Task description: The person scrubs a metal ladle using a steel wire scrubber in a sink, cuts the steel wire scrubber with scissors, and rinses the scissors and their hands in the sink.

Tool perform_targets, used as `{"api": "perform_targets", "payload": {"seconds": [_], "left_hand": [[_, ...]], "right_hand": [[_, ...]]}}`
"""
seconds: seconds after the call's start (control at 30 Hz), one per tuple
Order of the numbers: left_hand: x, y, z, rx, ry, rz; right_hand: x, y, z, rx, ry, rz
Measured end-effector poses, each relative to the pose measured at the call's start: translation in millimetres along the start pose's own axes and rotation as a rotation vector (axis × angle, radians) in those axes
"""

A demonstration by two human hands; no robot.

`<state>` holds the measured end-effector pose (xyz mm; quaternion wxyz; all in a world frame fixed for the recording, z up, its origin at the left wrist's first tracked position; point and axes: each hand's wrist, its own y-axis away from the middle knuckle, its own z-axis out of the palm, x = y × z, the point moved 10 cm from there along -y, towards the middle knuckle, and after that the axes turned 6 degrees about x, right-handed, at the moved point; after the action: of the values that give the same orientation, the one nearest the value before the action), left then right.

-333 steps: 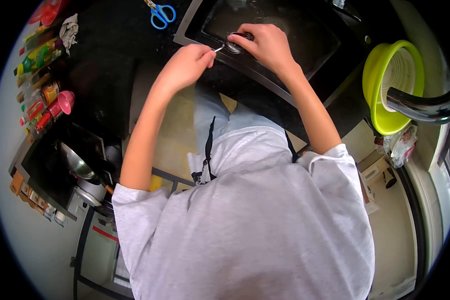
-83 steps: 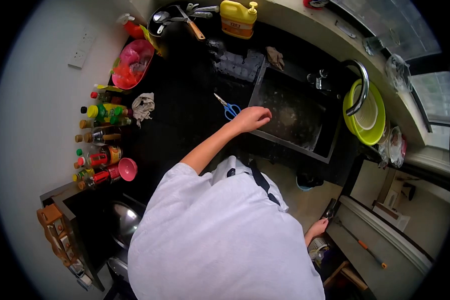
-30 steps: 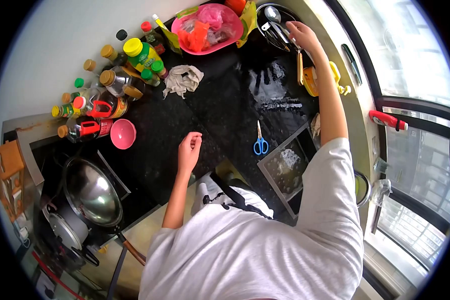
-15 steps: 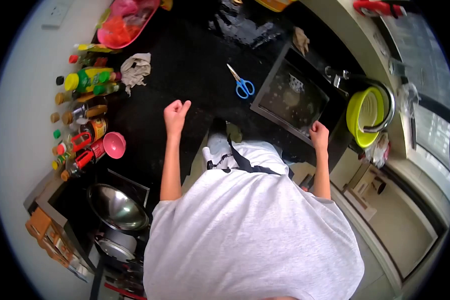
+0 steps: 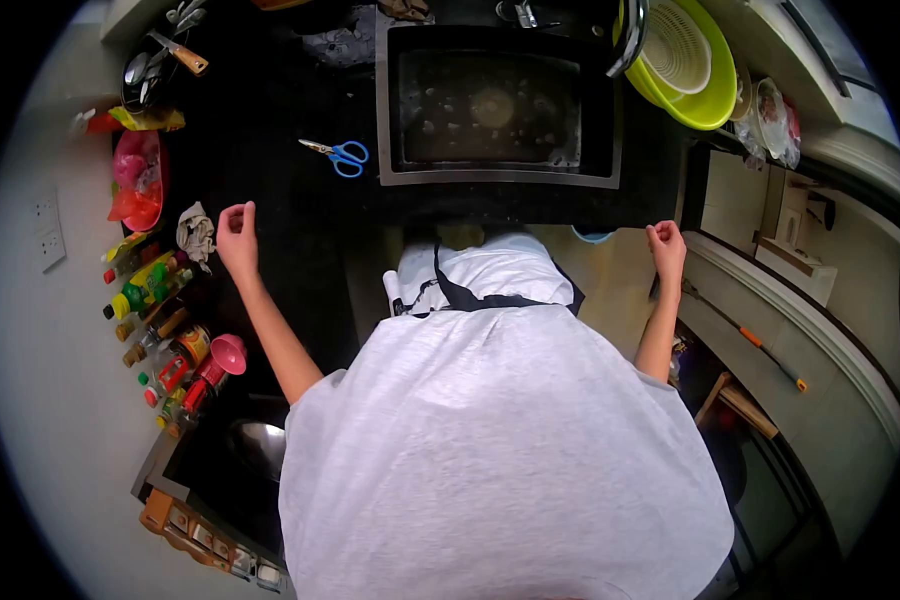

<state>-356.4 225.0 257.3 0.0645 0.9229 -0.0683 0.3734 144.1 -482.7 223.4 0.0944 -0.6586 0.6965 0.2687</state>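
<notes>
My left hand (image 5: 237, 240) is raised over the black counter at the left, its fingers curled in and nothing visible in them. A crumpled grey rag (image 5: 196, 236) lies just left of it. Off to the right, near the counter's front corner, my right hand (image 5: 666, 246) has its fingers bent together, with no object showing. Blue-handled scissors (image 5: 348, 158) rest on the counter between my left hand and the sink (image 5: 500, 178). Shallow water with patches of foam covers the sink's bottom.
Bottles (image 5: 150, 285), a pink bowl (image 5: 229, 354) and a pink basket (image 5: 140, 180) line the left wall. Utensils fill a round container (image 5: 145, 75) at the back left. A green basin (image 5: 705, 105) stands by the faucet (image 5: 630, 40). The wok (image 5: 260, 447) is at lower left.
The view has turned, bringing the sink to the middle. My right hand, earlier at the utensils, is back at the right side. My hands are farther apart than half a second ago.
</notes>
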Motion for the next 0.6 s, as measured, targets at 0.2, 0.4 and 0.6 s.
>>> {"api": "perform_targets", "payload": {"seconds": [0.2, 0.4, 0.6], "left_hand": [[45.0, 48.6, 129.7, -0.118, -0.301, -0.13], [2.6, 35.8, 195.1, 0.047, -0.431, -0.126], [29.8, 43.4, 219.9, -0.155, 0.383, -0.379]], "right_hand": [[26.9, -12.0, 26.1, -0.228, -0.004, -0.065], [43.5, -15.7, 15.4, -0.295, -0.057, -0.115], [20.5, -18.8, 28.0, -0.269, -0.102, -0.193]]}}
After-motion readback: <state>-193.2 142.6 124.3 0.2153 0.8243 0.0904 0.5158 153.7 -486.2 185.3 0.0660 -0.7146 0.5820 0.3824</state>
